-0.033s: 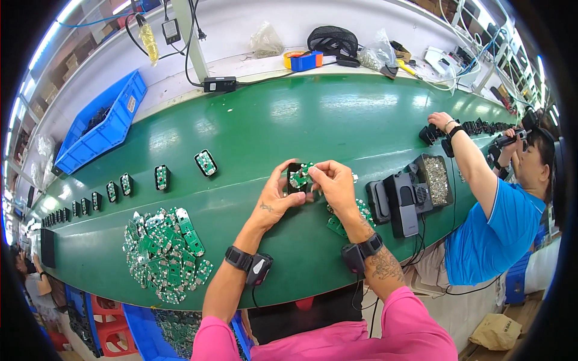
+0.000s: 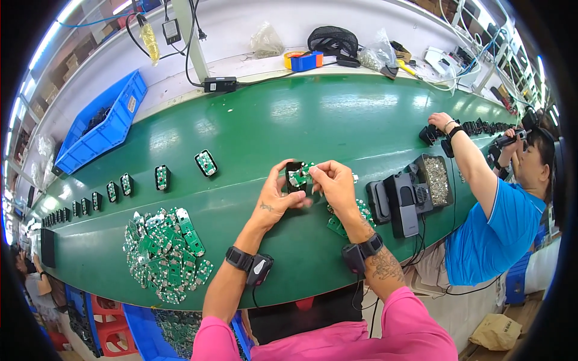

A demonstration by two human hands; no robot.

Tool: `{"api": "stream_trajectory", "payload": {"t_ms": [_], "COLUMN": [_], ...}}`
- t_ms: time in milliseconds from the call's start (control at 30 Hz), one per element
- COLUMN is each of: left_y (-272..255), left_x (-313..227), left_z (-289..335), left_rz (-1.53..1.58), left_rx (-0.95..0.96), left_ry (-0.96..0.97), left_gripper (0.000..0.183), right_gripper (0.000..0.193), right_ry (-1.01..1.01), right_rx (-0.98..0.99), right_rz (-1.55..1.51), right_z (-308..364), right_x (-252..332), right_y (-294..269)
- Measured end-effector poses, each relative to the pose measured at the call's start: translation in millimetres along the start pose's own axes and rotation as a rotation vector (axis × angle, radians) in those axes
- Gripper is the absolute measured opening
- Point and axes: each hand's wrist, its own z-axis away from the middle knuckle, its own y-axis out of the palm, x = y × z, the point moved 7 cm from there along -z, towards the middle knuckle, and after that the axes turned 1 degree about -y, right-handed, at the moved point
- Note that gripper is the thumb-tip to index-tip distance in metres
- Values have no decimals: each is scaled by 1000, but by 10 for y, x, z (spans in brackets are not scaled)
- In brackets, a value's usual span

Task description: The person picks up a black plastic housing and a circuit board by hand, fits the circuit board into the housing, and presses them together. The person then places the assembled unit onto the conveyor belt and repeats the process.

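Green table [image 2: 253,126], green circuit board [image 2: 298,177], black case [image 2: 292,166]

Well beyond the fingers [image 2: 330,169], a pale ledge [image 2: 248,65] carries a black power adapter [image 2: 220,84] to their left, a clear plastic bag [image 2: 266,40] slightly left, a blue-and-orange tape dispenser [image 2: 309,61] roughly straight ahead and a black mesh item [image 2: 332,41] slightly right. Far right of the fingers is a person in a blue shirt [image 2: 503,225]; low to their left, a red stool [image 2: 113,330]; low to their right, a tan sack [image 2: 496,333]

Two hands [image 2: 278,201] [image 2: 337,183] hold one case [image 2: 292,166] and one board [image 2: 298,177].
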Motion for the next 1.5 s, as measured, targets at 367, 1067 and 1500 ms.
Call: {"api": "stream_trajectory", "payload": {"t_ms": [367,1067,1500], "left_y": [-98,-66,-154], "left_x": [53,48,15], "left_z": [-40,-35,-49], "left_rz": [114,46,-77], "left_rx": [-95,-55,-212], "left_ry": [37,18,225], "left_gripper": [59,58,52], "right_gripper": [16,12,13], "right_ry": [39,-473,-503], "right_rx": [67,93,121], "right_rz": [140,425,643], "right_z": [29,168,239], "right_x": [-83,270,321], "right_y": [90,268,355]}}
